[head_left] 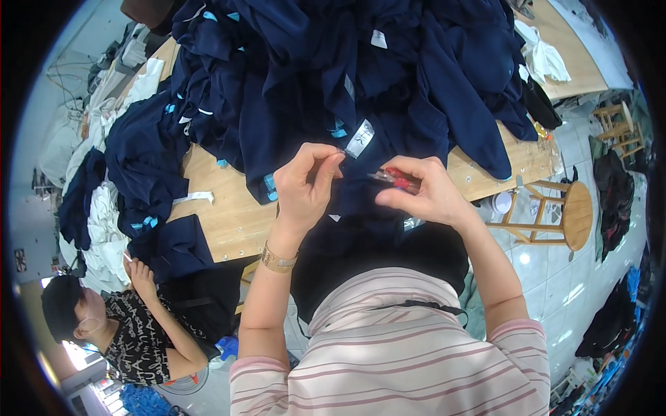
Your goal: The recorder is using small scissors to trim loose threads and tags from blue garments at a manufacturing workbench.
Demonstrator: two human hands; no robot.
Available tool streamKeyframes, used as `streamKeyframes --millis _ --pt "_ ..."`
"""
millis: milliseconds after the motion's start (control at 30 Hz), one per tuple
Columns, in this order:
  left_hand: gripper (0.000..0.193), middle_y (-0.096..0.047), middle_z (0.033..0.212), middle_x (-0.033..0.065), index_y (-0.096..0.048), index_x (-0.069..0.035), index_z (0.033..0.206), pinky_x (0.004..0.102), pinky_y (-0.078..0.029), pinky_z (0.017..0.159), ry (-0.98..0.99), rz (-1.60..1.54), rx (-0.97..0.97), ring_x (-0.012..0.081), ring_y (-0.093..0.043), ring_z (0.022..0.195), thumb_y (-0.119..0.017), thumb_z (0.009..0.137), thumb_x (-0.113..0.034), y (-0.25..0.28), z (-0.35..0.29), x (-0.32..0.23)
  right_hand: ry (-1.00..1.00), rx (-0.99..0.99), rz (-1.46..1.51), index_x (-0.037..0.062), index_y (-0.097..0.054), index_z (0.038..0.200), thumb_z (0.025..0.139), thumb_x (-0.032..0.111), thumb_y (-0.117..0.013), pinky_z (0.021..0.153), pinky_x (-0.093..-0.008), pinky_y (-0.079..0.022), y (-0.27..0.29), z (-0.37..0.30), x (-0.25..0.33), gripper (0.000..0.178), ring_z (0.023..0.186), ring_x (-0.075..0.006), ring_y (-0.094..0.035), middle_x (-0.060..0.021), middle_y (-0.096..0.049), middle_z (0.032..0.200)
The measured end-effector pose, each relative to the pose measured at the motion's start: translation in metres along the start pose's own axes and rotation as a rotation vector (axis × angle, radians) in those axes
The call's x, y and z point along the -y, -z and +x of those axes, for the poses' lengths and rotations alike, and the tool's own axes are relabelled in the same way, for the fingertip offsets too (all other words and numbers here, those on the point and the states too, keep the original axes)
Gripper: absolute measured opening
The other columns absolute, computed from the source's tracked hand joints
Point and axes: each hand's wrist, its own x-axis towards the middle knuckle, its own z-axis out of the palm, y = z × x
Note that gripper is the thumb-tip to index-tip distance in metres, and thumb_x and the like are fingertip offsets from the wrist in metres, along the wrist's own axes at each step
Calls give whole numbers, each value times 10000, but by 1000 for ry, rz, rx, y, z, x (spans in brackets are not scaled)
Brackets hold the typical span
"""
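While the right hand (424,186) grips small red-handled metal snips (399,179), the left hand (310,182) holds a pinch, contents too small to identify. Just beyond it, a white rectangular label (360,140) lies against navy-blue cloth garments (390,132).

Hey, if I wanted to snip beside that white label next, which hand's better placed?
Probably your right hand: it holds the red-handled snips, metal end pointing toward your left hand, which is pinched close beside the white label with no cutter visible.
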Motion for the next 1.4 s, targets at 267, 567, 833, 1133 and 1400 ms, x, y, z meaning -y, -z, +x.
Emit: streamKeyframes --millis 267,567,833,1133,1400 --pt "67 -517 810 48 -615 -30 843 172 -405 496 -67 -38 -117 94 -498 622 -655 848 -83 -11 4 1 -5 -66 114 20 -694 903 746 171 -750 465 -225 -256 -21 25 20 225 505 -34 -327 31 -410 526" --pt "182 -579 824 21 -588 -25 913 180 -420 598 180 -411 -18 65 -533 672 -542 937 -200 -2 2 6 -24 -114 360 11 -663 802 821 140 -685 507 -187 -335 -21 34 10 132 534 -17 -433 43 -531 574" --pt "99 -643 744 44 -671 -6 801 191 -440 598 238 -171 309 80 -580 661 -717 780 -90 17 9 -2 100 -134 306 -20 -637 843 833 118 -654 546 -196 -380 -16 46 25 139 586 -44 -475 -4 -575 635" --pt "127 -648 683 38 -650 -6 812 187 -430 564 214 -143 184 83 -592 604 -683 829 -128 19 11 3 -25 -19 100 6 -589 755 909 431 -494 544 -297 -373 5 27 7 462 570 -146 -470 -61 -510 603" --pt "153 -628 660 49 -625 -10 791 196 -422 544 105 -64 141 106 -597 592 -671 841 -147 18 10 5 233 1 -432 21 -529 635 882 450 -535 475 -346 -386 -4 27 8 495 505 -279 -533 -110 -532 551"
